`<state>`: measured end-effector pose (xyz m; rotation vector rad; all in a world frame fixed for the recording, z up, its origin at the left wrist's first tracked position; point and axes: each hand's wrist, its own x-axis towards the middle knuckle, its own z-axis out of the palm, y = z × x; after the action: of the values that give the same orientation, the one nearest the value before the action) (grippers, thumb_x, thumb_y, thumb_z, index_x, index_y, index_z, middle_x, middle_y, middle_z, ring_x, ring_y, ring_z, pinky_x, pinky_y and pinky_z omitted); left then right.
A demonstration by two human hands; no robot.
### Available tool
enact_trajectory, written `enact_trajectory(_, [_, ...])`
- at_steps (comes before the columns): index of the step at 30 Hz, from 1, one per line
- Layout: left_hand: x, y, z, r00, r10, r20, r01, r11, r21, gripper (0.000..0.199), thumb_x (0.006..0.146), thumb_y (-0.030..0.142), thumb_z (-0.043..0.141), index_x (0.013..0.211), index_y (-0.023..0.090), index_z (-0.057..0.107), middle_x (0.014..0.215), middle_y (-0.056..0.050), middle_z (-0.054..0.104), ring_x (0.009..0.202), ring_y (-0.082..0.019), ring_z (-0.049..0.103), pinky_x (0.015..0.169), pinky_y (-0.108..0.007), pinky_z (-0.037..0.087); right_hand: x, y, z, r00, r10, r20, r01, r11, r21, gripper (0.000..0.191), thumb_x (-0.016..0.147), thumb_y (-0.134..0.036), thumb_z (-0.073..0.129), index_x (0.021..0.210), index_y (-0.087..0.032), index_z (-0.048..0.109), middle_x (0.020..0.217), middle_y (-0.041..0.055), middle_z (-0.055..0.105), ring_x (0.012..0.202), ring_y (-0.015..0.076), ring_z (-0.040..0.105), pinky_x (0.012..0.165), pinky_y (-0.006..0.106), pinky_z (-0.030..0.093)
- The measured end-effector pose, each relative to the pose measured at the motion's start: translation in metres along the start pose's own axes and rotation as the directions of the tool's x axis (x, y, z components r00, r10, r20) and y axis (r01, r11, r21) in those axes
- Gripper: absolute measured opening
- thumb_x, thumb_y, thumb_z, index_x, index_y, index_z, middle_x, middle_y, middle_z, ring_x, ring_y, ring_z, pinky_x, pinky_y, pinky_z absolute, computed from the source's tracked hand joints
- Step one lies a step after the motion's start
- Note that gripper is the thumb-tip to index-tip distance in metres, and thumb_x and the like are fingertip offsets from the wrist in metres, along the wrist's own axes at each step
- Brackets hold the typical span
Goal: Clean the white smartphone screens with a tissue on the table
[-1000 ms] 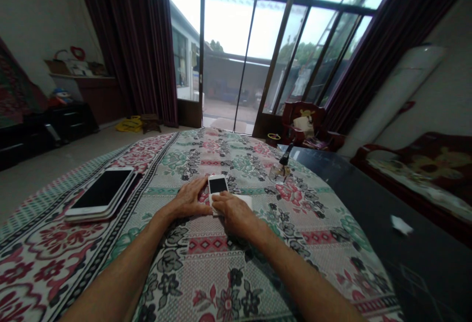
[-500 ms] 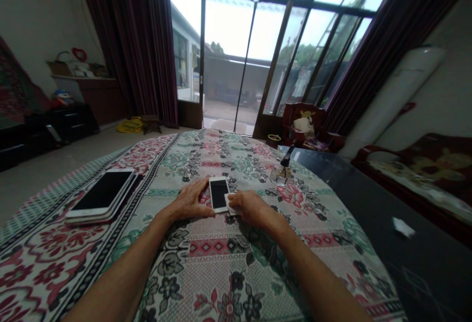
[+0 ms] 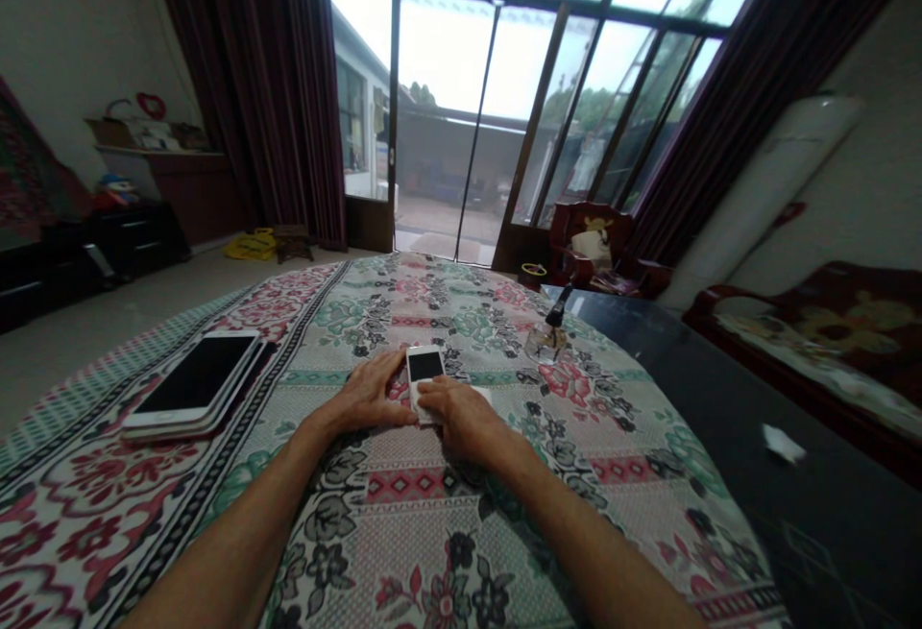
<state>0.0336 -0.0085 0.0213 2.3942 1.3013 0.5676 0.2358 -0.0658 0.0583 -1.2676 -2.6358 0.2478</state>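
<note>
A white smartphone (image 3: 425,363) with a dark screen lies face up on the patterned tablecloth. My left hand (image 3: 371,394) braces its left side, with the fingertips at the upper corner and the thumb at the lower one. My right hand (image 3: 465,413) presses a folded white tissue (image 3: 429,416) onto the lower half of the screen. Its fingers are bent over the tissue and partly hide both it and the phone. A bit of white shows at the far side of the right hand.
Left of my hands lies a stack of larger devices (image 3: 194,384), a white one on top. A small glass bottle (image 3: 545,345) with a black top stands to the right. A crumpled white tissue (image 3: 783,444) rests on the dark surface (image 3: 706,399) beyond the tablecloth (image 3: 576,475).
My right hand has slid left with the tissue, from the phone's right edge onto its lower screen. My left hand stays at the phone's left side.
</note>
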Motion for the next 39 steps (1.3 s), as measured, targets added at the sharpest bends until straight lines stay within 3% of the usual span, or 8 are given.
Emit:
enact_trajectory(5, [0.0,0.001,-0.002,1.0,-0.01,0.003,0.01,1.0,0.006,0.106,0.061,0.05,0.077,0.149,0.017,0.027,0.152,-0.018,0.036,0.141,-0.037,0.031,0.115,-0.051,0.025,-0.001,0.004,-0.006,0.995,0.093,-0.042,-0.095,0.995,-0.032,0.027,0.08,-0.003,0.05,0.095,-0.017,0.068,0.117,0.0085,0.065,0.112,0.0205,0.053,0.092,0.028,0.04])
enact_trajectory(12, [-0.001,0.004,-0.001,0.998,-0.053,0.022,0.052,0.998,0.046,0.107,0.064,0.053,0.075,0.15,0.015,0.023,0.155,-0.019,0.029,0.143,-0.037,0.027,0.115,-0.05,0.023,-0.007,-0.008,-0.016,0.954,0.28,0.109,-0.266,0.956,-0.122,0.014,0.082,-0.009,0.055,0.086,-0.015,0.067,0.1,0.0107,0.068,0.092,0.02,0.06,0.077,0.027,0.041])
enact_trajectory(19, [0.001,0.0,0.001,1.0,0.001,0.017,-0.002,0.999,0.04,0.104,0.066,0.056,0.074,0.149,0.019,0.025,0.153,-0.017,0.034,0.141,-0.037,0.03,0.114,-0.052,0.024,0.008,0.008,-0.006,0.968,0.246,-0.049,-0.249,0.965,-0.086,0.025,0.084,-0.004,0.044,0.089,-0.015,0.066,0.106,0.0097,0.066,0.1,0.0182,0.057,0.085,0.026,0.04])
enact_trajectory(25, [0.001,0.0,0.001,1.0,-0.018,0.021,0.018,1.0,0.009,0.102,0.065,0.054,0.075,0.149,0.025,0.025,0.153,-0.014,0.035,0.141,-0.038,0.027,0.113,-0.055,0.022,0.039,0.024,-0.006,0.953,0.299,-0.058,-0.303,0.95,-0.081,0.034,0.077,0.0,0.044,0.096,-0.015,0.068,0.108,0.0104,0.068,0.1,0.0204,0.06,0.084,0.026,0.04])
enact_trajectory(30, [0.001,0.002,-0.001,1.0,-0.003,0.026,0.003,1.0,0.008,0.101,0.065,0.056,0.074,0.147,0.021,0.028,0.15,-0.014,0.039,0.139,-0.038,0.03,0.113,-0.053,0.025,0.061,0.032,-0.01,0.922,0.385,-0.035,-0.387,0.919,-0.075,0.037,0.076,-0.001,0.047,0.103,-0.016,0.068,0.105,0.0094,0.071,0.099,0.0203,0.062,0.079,0.026,0.039])
enact_trajectory(35, [0.001,-0.001,0.001,1.0,-0.001,0.021,0.0,1.0,0.015,0.099,0.065,0.057,0.073,0.146,0.02,0.03,0.15,-0.015,0.038,0.139,-0.037,0.031,0.113,-0.052,0.024,0.054,0.03,-0.009,0.937,0.347,-0.04,-0.349,0.932,-0.099,0.038,0.077,-0.001,0.047,0.106,-0.017,0.066,0.107,0.0096,0.069,0.098,0.0189,0.061,0.078,0.025,0.039])
enact_trajectory(39, [0.002,-0.002,0.001,1.0,0.016,0.014,-0.016,1.0,0.018,0.098,0.065,0.057,0.073,0.145,0.019,0.033,0.149,-0.015,0.04,0.138,-0.038,0.033,0.113,-0.052,0.025,0.031,0.025,-0.005,0.966,0.254,-0.052,-0.258,0.957,-0.133,0.03,0.079,-0.002,0.046,0.097,-0.015,0.066,0.108,0.0093,0.067,0.098,0.019,0.059,0.081,0.025,0.039])
